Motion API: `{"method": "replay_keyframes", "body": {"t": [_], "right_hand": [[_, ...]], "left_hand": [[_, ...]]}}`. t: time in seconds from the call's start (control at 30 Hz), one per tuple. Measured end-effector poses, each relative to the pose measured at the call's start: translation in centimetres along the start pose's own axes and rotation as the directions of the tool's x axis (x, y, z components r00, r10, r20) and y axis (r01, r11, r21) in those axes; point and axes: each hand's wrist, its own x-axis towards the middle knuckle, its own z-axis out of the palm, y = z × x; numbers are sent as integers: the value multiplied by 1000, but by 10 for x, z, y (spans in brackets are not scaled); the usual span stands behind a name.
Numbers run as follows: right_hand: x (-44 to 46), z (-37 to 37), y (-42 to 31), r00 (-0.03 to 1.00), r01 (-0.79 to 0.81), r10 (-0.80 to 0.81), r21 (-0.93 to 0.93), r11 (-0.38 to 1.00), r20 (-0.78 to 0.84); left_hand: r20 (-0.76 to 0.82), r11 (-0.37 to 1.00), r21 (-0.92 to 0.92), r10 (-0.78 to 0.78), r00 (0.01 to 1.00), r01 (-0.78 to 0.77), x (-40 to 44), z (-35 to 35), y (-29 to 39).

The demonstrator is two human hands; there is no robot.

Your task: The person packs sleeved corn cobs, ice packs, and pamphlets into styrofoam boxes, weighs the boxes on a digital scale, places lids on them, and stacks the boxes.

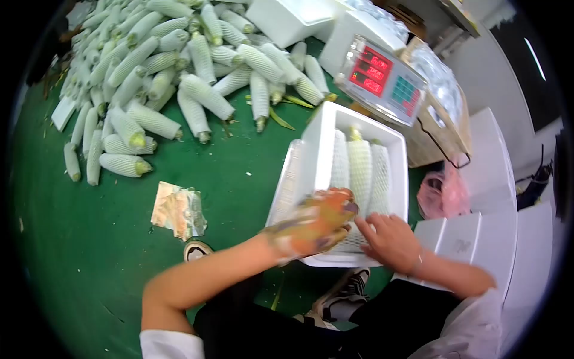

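Settling corn [360,170] in the box [320,149] wants light pressure: left hand [317,222] curled over its near half, right hand [393,242] bent by its near-right rim; any pinch, I cannot tell.

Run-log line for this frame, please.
left hand: gloved, at box's near end | right hand: bare, beside it | grip: unclear | white box: netted produce inside | scale: display lit red | produce pile: on floor
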Motion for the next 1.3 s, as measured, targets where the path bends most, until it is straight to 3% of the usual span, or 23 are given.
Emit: {"method": "replay_keyframes", "body": {"t": [0.03, 0.1, 0.13, 0.17, 0.23, 0.3, 0.37, 0.4, 0.47, 0.5, 0.53, 0.63, 0.67, 0.8, 0.87, 0.93, 1.03, 1.13, 1.17, 1.2, 1.23, 1.27, 1.3], "right_hand": [[4, -12, -23, 982, 25, -1, 125, 992, -191], [28, -20, -84, 967, 198, -36, 661, 724, -251], [56, -10, -119, 975, 198, -44, 763, 616, -218], [91, 17, -153, 971, 195, 11, 820, 538, -238], [186, 71, -201, 974, -5, 208, 918, 396, -85], [282, 110, -223, 867, -181, 484, 832, 524, -116], [347, 153, -229, 786, -394, 592, 596, 699, -175], [371, 180, -237, 782, -484, 601, 444, 754, -167], [368, 193, -245, 809, -317, 512, 519, 794, -289], [367, 210, -243, 794, -216, 514, 639, 738, -325], [354, 187, -238, 846, -235, 516, 773, 590, -137], [323, 147, -237, 848, -129, 510, 878, 462, -144], [308, 142, -234, 865, -44, 446, 851, 524, -231], [239, 65, -199, 861, 113, 434, 932, 344, -264], [223, 55, -179, 707, 380, 433, 817, 434, -559], [202, 29, -159, 718, 376, 574, 913, 155, -393], [192, 23, -160, 687, 345, 693, 937, -47, -218], [116, -36, -123, 710, 464, 640, 879, -112, -294], [91, -48, -103, 551, 580, 745, 814, -18, -376], [76, -41, -79, 670, 601, 712, 716, -354, -210], [66, -31, -46, 592, 611, 763, 762, -214, -261], [59, -12, -11, 629, 474, 747, 868, -146, -218], [51, 14, 20, 634, 270, 738, 961, 67, -230]], "left_hand": [[-207, 996, -14, -92, 974, 91, -19, -30, 0], [-588, 965, -146, -260, 766, 216, -55, -90, -1], [-645, 744, 434, -138, 752, 509, -86, -131, -22], [-695, 519, 567, -115, 710, 639, -124, -159, -52], [-717, 302, 614, -175, 675, 730, -216, -195, -121], [-706, 489, 345, -427, 565, 801, -256, -202, -138], [-621, 476, 389, -497, 606, 789, -283, -199, -149], [-405, 403, 836, -6, 914, 373, -381, -198, -233], [-620, 522, 437, -416, 666, 733, -346, -189, -188], [-690, 325, 397, -510, 513, 858, -293, -175, -145], [-721, 361, 453, -389, 574, 815, -305, -173, -154], [-635, 365, 567, -376, 675, 738, -323, -184, -171], [-605, 361, 599, -380, 700, 714, -324, -183, -171], [-622, 295, 628, -366, 693, 720, -299, -198, -178], [-644, 291, 603, -372, 669, 743, -296, -223, -184], [-673, 309, 524, -420, 608, 793, -296, -253, -182], [-731, 506, 264, -450, 512, 821, -303, -304, -177], [-694, 909, -123, -365, 621, 397, -326, -376, -176], [-710, 849, -41, -395, 583, 526, -266, -353, -112], [-724, 764, 36, -425, 544, 644, -185, -316, -28], [-665, 759, 204, -355, 657, 618, -134, -294, 17], [-543, 676, 581, -94, 835, 454, -93, -265, 50], [-484, 733, 517, -174, 857, 441, -45, -231, 71]]}}
